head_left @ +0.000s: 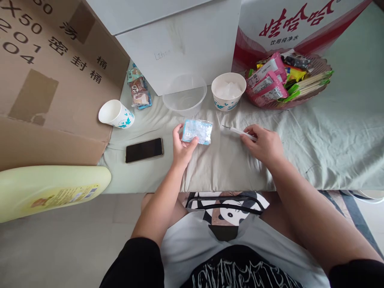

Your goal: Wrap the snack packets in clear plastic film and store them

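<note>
My left hand (182,150) is closed on a small blue-and-white plastic packet (198,131), thumb on top and fingers behind. The packet's shiny film faces up; what is inside cannot be made out. To the right, my right hand (262,144) grips a thin white craft knife (240,131) near the cloth. Its dark, narrow blade points left toward the packet, with a gap between them. Just beyond the packet stands a transparent plastic bowl (184,106). Beside it is a white paper bowl (229,92) with blue leaf prints and crumpled whitish, translucent material in it.
On the light green cloth (303,156) lie a dark phone (144,150) and a tilted paper cup (115,114), with small snack packs (139,90) behind. A basket (267,105) of packets stands at right. Cardboard (75,100) and white boxes (192,52) bound the back; a yellow-green bottle (60,188) juts in left.
</note>
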The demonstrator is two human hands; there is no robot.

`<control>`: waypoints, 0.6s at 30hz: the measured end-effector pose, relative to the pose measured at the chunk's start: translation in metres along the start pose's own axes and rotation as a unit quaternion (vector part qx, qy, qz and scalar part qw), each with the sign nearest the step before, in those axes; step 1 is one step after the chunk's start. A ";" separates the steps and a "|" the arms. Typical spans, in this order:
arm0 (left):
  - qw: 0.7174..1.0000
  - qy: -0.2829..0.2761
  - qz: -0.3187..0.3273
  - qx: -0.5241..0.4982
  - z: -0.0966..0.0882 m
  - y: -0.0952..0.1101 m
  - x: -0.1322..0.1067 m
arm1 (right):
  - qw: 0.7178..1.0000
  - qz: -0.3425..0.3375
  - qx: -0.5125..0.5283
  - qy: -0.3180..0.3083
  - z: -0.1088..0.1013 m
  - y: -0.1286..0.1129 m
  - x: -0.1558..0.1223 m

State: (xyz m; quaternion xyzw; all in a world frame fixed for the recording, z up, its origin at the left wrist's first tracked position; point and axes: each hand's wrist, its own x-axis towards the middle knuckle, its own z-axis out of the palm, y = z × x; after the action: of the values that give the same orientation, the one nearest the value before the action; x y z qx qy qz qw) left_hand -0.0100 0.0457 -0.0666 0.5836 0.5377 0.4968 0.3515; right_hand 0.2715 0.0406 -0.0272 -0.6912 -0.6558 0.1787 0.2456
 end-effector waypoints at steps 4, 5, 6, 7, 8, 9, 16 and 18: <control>0.997 -0.066 0.017 0.033 0.005 0.005 -0.007 | 0.999 -0.004 -0.032 0.039 0.002 0.005 0.002; 0.996 -0.072 0.019 0.040 0.007 0.007 -0.008 | 0.998 -0.006 -0.042 0.046 0.002 0.006 0.002; 0.996 -0.067 0.024 0.051 0.007 0.008 -0.008 | 0.997 -0.007 -0.053 0.052 0.003 0.006 0.001; 0.996 -0.054 0.031 0.066 0.008 0.008 -0.008 | 0.996 -0.009 -0.067 0.057 0.003 0.007 0.001; 0.995 -0.034 0.039 0.080 0.007 0.008 -0.008 | 0.995 -0.009 -0.081 0.065 0.004 0.008 0.001; 0.994 -0.015 0.047 0.094 0.007 0.008 -0.007 | 0.993 -0.008 -0.093 0.076 0.004 0.009 0.001; 0.980 0.017 0.093 0.173 0.007 0.005 -0.005 | 0.984 -0.129 0.076 0.094 -0.020 -0.023 -0.010; 0.979 0.013 0.097 0.181 0.009 0.007 -0.006 | 0.959 -0.240 0.149 0.034 -0.037 -0.054 -0.024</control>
State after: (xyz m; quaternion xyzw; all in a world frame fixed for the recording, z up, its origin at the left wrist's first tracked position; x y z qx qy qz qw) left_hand 0.0012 0.0395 -0.0632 0.6806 0.5639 0.4305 0.1832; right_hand 0.2461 0.0138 0.0320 -0.4749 -0.7596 0.1862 0.4034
